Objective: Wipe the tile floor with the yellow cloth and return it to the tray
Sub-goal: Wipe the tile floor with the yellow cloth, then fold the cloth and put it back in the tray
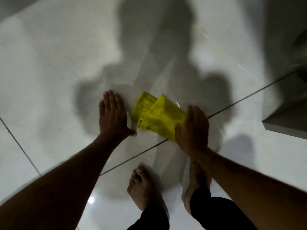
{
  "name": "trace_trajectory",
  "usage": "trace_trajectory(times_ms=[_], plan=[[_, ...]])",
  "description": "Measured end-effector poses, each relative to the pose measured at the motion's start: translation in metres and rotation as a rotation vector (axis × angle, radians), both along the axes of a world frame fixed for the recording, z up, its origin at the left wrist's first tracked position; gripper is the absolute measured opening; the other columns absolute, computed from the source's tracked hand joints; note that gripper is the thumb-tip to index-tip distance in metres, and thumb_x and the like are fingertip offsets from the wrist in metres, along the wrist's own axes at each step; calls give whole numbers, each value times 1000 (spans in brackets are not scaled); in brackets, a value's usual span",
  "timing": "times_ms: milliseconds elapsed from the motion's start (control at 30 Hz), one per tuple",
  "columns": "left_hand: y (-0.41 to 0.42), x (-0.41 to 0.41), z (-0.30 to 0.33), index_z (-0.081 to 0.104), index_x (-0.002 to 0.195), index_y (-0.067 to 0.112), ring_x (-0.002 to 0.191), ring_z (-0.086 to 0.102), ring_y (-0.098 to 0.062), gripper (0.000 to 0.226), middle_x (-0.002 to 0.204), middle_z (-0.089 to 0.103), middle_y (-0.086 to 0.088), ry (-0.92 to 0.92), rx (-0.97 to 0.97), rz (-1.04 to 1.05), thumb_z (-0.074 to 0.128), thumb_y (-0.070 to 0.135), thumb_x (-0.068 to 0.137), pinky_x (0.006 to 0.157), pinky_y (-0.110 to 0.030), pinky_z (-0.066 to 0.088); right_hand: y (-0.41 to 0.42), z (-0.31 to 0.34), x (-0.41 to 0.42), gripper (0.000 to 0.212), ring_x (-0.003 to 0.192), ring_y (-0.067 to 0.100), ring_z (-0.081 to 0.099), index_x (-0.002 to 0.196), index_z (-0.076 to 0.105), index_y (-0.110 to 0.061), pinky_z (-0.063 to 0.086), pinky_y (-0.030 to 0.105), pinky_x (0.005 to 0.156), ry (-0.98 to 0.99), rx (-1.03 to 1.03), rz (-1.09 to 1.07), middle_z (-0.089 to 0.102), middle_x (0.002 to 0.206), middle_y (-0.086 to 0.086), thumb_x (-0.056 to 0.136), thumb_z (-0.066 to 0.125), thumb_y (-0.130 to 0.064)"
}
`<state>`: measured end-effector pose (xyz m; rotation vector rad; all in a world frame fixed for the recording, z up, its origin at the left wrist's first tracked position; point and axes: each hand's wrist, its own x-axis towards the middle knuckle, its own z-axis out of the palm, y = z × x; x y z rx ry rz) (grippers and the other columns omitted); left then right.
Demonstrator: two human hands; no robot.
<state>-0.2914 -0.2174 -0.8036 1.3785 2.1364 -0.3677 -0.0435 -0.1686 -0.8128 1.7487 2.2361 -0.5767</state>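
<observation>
Two bare hands press toward a crumpled yellow cloth (156, 116) on a glossy, pale grey tile floor (49, 72), seen from the head camera looking straight down. Soft and folded into uneven layers, the cloth lies between the hands, straddling a thin dark grout line (240, 100) that runs diagonally across the large square tiles. Left hand (112, 114) rests flat on the tile just beside the cloth, fingers (109, 98) extended and close together, thumb spread toward the fabric without gripping anything. Right hand (192, 128) lies open over the cloth's near right corner, fingers (196, 113) straight and together; its outline is blurred, so how firmly it presses is hard to judge. Bare feet (142, 188) stand below, the right one largely hidden behind the right forearm, with dark trouser cuffs (151, 219) cut off by the frame. Heavy shadow (157, 39) of the person covers the tiles ahead. At the right edge, a grey raised ledge (285, 125) is only partly visible.
</observation>
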Motion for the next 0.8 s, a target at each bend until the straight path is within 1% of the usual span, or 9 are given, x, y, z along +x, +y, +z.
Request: trace_trajectory(times_ms=[100,200,267,333,400,467,533,667,800], plan=[[-8,19,5,-1,150,-6,150,2,-41,139,161,6,-29,-1,31,-77,87,50,57,122,-50,4,-25,13,-6,87,145,46,30,155,12,1,28,52,120,41,-402,-787,24,159,29,97,58,-44],[-18,35,18,1,150,-6,150,1,-41,123,160,6,-30,-4,44,-35,80,45,70,122,-49,3,-20,36,-19,49,137,33,47,146,41,-7,46,25,106,283,-638,-1052,43,153,18,103,49,-30],[-24,42,37,1,150,-7,150,-1,-41,120,160,4,-30,-40,34,29,77,45,73,121,-49,3,-9,58,-30,34,120,33,62,126,60,1,54,23,83,348,-614,-995,63,132,22,96,59,-16],[-30,47,74,-1,150,-7,150,-3,-41,119,161,2,-30,-100,24,115,74,47,76,121,-49,2,3,98,-44,22,99,34,68,105,70,0,56,41,84,406,-462,-984,72,103,21,86,69,-10],[-34,51,130,-3,149,-7,150,-4,-40,114,161,-1,-30,-150,11,195,70,46,80,122,-49,3,20,163,-60,4,85,35,65,84,68,-7,55,44,80,454,-391,-906,65,82,13,80,68,-6],[-38,54,194,-5,150,-6,150,-6,-38,107,161,-3,-28,-198,3,246,65,44,86,123,-48,2,33,234,-71,19,80,32,61,68,53,-17,49,35,71,447,-322,-822,61,76,8,80,65,-9],[-40,53,271,-6,150,-5,151,-7,-36,100,162,-4,-26,-253,1,252,58,43,91,123,-45,1,42,322,-76,29,80,30,61,68,44,-21,40,28,66,458,-220,-759,64,78,9,80,68,-12],[-41,48,426,-5,151,-3,152,-3,-32,95,163,-4,-21,-430,-16,309,55,42,93,120,-35,0,40,502,-71,31,91,31,66,94,52,-18,35,22,68,524,-110,-549,73,98,9,74,74,-8],[-22,44,578,17,154,12,149,22,-23,100,163,20,-9,-737,27,730,74,45,79,119,-38,25,38,671,-60,34,82,20,67,99,63,-19,41,20,68,564,-122,-242,73,88,-1,71,81,-17]])
